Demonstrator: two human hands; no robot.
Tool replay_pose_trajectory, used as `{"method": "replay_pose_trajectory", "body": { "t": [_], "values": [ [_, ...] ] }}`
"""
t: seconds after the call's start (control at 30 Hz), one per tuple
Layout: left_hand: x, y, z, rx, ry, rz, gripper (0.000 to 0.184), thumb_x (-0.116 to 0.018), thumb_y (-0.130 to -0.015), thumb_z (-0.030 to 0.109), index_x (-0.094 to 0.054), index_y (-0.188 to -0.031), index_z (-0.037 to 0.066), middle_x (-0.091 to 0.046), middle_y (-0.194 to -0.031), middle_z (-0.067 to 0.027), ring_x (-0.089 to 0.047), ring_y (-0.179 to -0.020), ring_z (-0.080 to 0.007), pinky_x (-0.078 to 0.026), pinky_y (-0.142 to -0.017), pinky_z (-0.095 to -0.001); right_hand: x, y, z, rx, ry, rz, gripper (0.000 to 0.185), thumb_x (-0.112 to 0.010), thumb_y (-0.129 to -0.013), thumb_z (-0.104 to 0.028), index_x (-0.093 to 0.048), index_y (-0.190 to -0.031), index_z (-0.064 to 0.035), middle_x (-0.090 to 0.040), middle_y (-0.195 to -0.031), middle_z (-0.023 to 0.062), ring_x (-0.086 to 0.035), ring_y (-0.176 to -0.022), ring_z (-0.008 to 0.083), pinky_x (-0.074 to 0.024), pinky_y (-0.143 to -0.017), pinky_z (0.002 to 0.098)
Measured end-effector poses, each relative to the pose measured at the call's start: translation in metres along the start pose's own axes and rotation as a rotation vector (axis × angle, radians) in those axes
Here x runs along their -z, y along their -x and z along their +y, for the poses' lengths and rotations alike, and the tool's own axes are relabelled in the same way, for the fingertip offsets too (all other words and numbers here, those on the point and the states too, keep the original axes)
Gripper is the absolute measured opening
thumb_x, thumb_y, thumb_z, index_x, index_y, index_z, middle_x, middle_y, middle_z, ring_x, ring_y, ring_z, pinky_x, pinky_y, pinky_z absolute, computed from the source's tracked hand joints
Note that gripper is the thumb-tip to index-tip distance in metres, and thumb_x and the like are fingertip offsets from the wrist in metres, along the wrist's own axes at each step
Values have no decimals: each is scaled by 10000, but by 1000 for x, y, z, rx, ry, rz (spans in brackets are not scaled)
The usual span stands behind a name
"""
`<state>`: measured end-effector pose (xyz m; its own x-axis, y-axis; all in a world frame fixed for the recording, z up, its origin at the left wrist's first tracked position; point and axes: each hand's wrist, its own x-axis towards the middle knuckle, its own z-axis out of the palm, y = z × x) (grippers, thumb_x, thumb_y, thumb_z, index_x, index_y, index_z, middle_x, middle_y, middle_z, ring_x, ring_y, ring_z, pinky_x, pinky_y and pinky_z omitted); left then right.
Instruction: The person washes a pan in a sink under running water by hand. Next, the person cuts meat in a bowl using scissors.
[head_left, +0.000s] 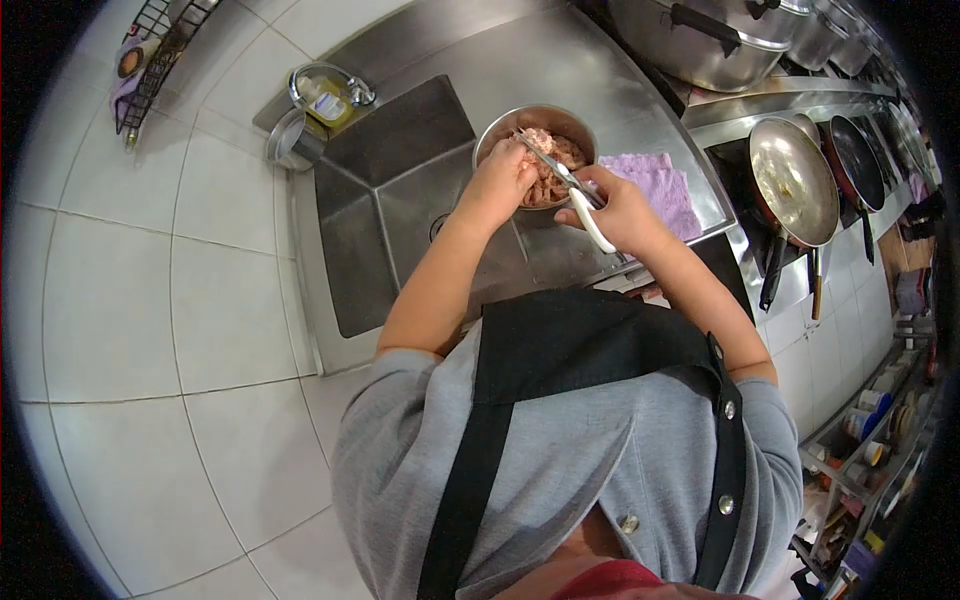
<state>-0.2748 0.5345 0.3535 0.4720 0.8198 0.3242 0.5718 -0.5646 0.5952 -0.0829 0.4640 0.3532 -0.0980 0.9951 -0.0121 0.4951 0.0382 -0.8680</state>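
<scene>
White-handled scissors point(563, 173) in the right grip point(622, 212), partly over the meat point(546, 188)

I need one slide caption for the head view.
Over a metal pot of meat, right hand holds white-handled scissors beside left hand.

Gry short-slv shirt point(560, 470), blk apron point(590, 340) w/ metal snaps point(726, 505)

White-handled scissors point(566, 178) over meat point(570, 152) in pot point(572, 119)
</scene>
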Motion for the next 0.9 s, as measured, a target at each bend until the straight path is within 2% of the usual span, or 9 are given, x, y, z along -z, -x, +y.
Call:
{"method": "replay_pose_trajectory", "body": {
  "t": [0.13, 0.23, 0.3, 0.33, 0.4, 0.57, 0.63, 0.7, 0.9],
  "values": [
    [1, -2, -12, 66, -29, -59, 264, -469, -833, 130, -503, -1047, -20, -526, -1008, -216, -516, -980, -366, -415, -865, -414, -5, -1, 11, 37, -87, -3, 545, -809, -687, -268, -556, -1100, -17, -604, -688, 54, -514, -608, 95, -430, -558, 254],
    [-2, -2, -21, 33, 38, -32, 211, -521, -834, 138, -510, -983, -11, -547, -973, -220, -533, -943, -385, -433, -830, -422, 3, 3, 0, -2, -5, -20, 526, -798, -684, -299, -577, -1064, -11, -642, -725, 126, -623, -680, 186, -494, -643, 309],
    [0, -3, -24, 106, 182, -42, 217, -514, -861, 164, -525, -997, -5, -575, -969, -161, -564, -932, -302, -441, -832, -364, 7, 0, -5, -216, -455, -301, 530, -749, -738, -387, -556, -1074, -25, -622, -704, 102, -604, -629, 184, -482, -579, 311],
    [2, -3, -24, 103, 181, -41, 217, -514, -861, 164, -525, -997, -5, -575, -969, -161, -564, -932, -302, -441, -832, -364, 8, -2, -1, -213, -455, -299, 530, -749, -738, -387, -556, -1074, -25, -622, -704, 102, -604, -629, 184, -482, -579, 311],
    [8, -2, -24, 205, 541, -112, 248, -506, -897, 207, -541, -1034, 3, -595, -1000, -96, -561, -952, -192, -436, -853, -312, 9, -6, 9, -193, -1145, -681, 604, -619, -816, -510, -504, -1205, -63, -577, -733, 67, -590, -659, 177, -478, -610, 306],
    [19, -5, -16, 391, 808, -247, 288, -486, -933, 251, -551, -1065, 3, -594, -1008, -71, -555, -919, -127, -450, -821, -279, 15, -3, 12, -281, -1169, -757, 706, -563, -795, -619, -468, -1233, -73, -609, -889, 107, -612, -775, 213, -486, -707, 342],
    [30, -9, -3, 469, 922, -286, 294, -480, -942, 262, -549, -1045, -5, -590, -969, -78, -563, -867, -132, -461, -783, -279, 16, 3, 9, -276, -879, -670, 711, -561, -782, -645, -466, -1205, -81, -623, -898, 124, -628, -765, 207, -510, -704, 364],
    [39, -12, 2, 498, 1337, -444, 300, -478, -950, 277, -554, -1051, 5, -600, -951, -63, -578, -788, -121, -482, -709, -254, 17, 7, 8, -287, -791, -650, 714, -567, -784, -636, -457, -1219, -81, -622, -927, 125, -626, -771, 198, -513, -694, 359],
    [25, -15, -5, 573, 1191, -272, 257, -433, -960, 223, -555, -1063, 21, -605, -890, -30, -556, -694, -92, -491, -607, -240, 26, 10, 19, -369, -899, -669, 695, -585, -795, -600, -449, -1216, -64, -629, -915, 137, -624, -768, 189, -520, -664, 327]
  ]
}}
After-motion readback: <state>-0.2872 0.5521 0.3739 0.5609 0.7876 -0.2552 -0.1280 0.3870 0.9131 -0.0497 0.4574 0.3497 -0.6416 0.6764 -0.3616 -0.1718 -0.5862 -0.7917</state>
